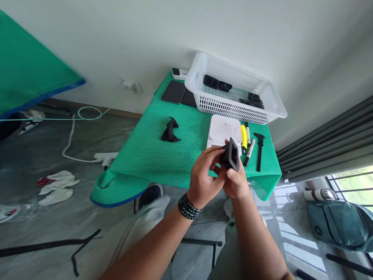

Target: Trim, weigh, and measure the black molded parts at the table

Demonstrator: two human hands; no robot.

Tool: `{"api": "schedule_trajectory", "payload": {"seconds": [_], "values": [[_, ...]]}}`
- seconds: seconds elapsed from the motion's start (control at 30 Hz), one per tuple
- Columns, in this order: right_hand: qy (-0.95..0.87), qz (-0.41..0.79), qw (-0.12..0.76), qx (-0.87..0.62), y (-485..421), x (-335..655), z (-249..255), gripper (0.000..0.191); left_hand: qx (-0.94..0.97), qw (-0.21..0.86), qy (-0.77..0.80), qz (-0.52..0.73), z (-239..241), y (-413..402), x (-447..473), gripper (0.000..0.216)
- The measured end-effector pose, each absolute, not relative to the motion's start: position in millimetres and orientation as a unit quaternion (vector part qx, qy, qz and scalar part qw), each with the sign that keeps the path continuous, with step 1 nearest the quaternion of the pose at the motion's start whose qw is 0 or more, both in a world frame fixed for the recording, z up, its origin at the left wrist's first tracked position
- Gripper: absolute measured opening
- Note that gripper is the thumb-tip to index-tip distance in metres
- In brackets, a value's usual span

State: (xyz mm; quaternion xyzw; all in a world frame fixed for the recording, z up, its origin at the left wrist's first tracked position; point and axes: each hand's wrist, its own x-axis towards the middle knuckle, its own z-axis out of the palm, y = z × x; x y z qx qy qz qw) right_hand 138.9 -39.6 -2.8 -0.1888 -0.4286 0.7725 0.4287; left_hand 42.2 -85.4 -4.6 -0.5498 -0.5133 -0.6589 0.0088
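Both hands meet around a small black hollow part [232, 154] with a flared square rim, held up over the near edge of the table. My left hand [205, 171], with a beaded bracelet at the wrist, has its fingers closed on the part's left side. My right hand [236, 182] grips it from below, thumb at the rim. Just behind the hands is a white kitchen scale [225, 128], partly hidden by them. A yellow utility knife [244, 137], a marker [250, 151] and a black caliper [259, 151] lie to its right.
At the back a white plastic basket [233, 105] holds several black parts [211, 81]. A crumpled black cloth-like piece [170, 130] lies on the green-covered table [140, 155]. A dark phone [173, 91] lies beside the basket. A backpack [338, 223] sits on the floor at right.
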Motion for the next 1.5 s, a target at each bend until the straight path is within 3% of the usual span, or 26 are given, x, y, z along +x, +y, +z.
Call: {"api": "schedule_trajectory", "payload": {"seconds": [0.57, 0.97, 1.5], "values": [[-0.398, 0.726, 0.486, -0.280, -44.9, 127.2, 3.2, 0.056, -0.561, 0.047, -0.534, -0.631, -3.0, -86.6, 40.4, 0.036], [-0.456, 0.656, 0.518, -0.305, -45.5, 123.3, 5.1, 0.057, -0.560, 0.051, -0.546, -0.621, -5.7, -81.9, 40.0, 0.033], [-0.567, 0.541, 0.540, -0.306, -50.8, 128.4, 10.7, 0.076, -0.556, -0.016, -0.530, -0.640, -4.9, -85.1, 38.1, 0.025]]}}
